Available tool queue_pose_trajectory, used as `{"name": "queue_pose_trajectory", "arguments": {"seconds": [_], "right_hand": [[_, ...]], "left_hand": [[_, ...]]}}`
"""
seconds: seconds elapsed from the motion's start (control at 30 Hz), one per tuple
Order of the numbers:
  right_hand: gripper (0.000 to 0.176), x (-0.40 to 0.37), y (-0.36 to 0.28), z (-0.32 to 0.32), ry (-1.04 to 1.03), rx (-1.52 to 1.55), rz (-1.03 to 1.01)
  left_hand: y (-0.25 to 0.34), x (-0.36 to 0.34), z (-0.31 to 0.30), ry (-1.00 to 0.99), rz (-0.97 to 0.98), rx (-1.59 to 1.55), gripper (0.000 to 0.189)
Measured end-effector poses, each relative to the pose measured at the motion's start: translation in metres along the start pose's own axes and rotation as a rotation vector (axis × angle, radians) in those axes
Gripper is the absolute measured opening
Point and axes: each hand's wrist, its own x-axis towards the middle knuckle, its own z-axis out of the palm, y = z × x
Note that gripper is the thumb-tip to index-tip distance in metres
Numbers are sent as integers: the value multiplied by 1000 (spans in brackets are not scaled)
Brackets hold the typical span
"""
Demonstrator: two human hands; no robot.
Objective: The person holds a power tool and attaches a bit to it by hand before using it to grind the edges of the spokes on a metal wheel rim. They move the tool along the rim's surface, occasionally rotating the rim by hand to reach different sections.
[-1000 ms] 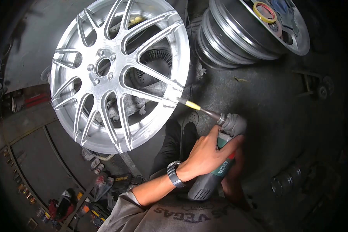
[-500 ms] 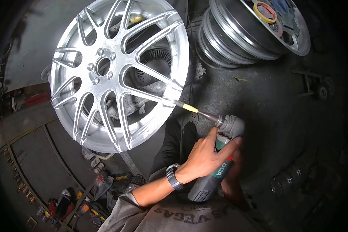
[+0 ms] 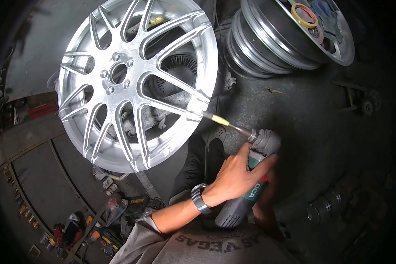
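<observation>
A green and grey DCA angle grinder (image 3: pixel 258 189) lies in both my hands, close to my shirt. Wearing a watch, my left hand (image 3: pixel 237 176) wraps over its neck, with the thumb by the grey gear head. My right hand (image 3: pixel 268 193) grips it from the far side, in shadow, its fingers mostly hidden. From the head runs a long shaft with a yellow band (image 3: pixel 220 119). Its dark tip is right at the outer rim of a bright silver alloy wheel (image 3: pixel 138 72), beside a spoke end. The wheel stands tilted with its spoked face toward me.
Stacked rims (image 3: pixel 268 42) stand at the upper right, with a yellow tape roll (image 3: pixel 304 16) and a blue cloth (image 3: pixel 324 15) on top. A small wheeled trolley (image 3: pixel 368 107) is at right. Tools and bottles (image 3: pixel 111 189) crowd the floor at lower left, by a metal frame (image 3: pixel 66 163).
The grinder, its shaft and my hands sit slightly further right in view; the wheel's near edge has shifted right a little too. The shaft tip stays at the rim and my grip is the same.
</observation>
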Motion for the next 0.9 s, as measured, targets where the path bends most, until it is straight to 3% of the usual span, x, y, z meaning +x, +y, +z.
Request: {"name": "queue_pose_trajectory", "arguments": {"seconds": [0.2,0.23,0.3,0.43,0.5,0.6,0.67,0.9], "right_hand": [[40,3,12,-10,101,-252,-101],[40,0,10,-9,103,-250,-101],[39,-3,4,-9,62,99,99],[39,0,0,-11,11,76,55],[38,8,-7,3,56,-177,-34],[38,14,-5,7,56,-122,-64],[38,7,-2,-4,37,-104,-32],[39,18,-7,11,47,-86,-26]], "left_hand": [[4,9,-6,-70,-3,-38,67],[2,5,-3,-22,22,-32,66],[1,2,0,26,49,-26,66],[7,4,-3,10,32,-68,65],[12,9,-8,-23,9,-61,66],[12,10,-10,-88,-70,-8,65],[3,5,-3,11,44,-58,63],[8,11,-5,22,22,-37,63]]}}
